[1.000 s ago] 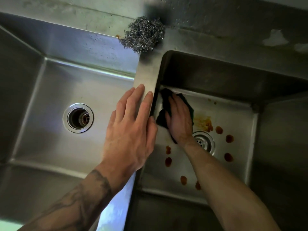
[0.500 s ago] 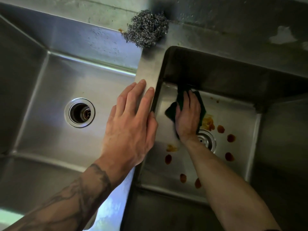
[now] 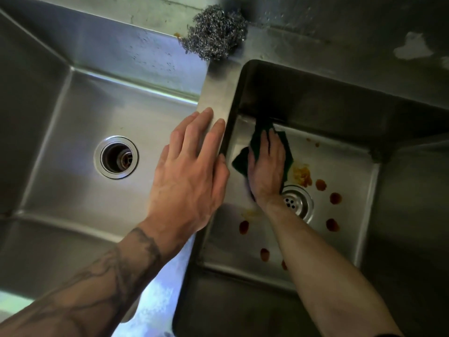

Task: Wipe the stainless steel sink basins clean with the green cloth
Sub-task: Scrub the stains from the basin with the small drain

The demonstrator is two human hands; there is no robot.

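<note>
My right hand (image 3: 267, 171) pressed the cloth (image 3: 240, 162) flat in the basin's (image 3: 345, 166) far corner, left hand (image 3: 192, 176) spread on the divider (image 3: 216, 96); spots (image 3: 335, 198), perhaps sauce, remained

Right hand (image 3: 267, 169) presses green cloth (image 3: 284, 147) onto right basin (image 3: 345, 161) floor.

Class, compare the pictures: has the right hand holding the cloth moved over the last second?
Yes. The right hand and green cloth slid slightly right across the basin floor, away from the divider and closer to the drain.
</note>
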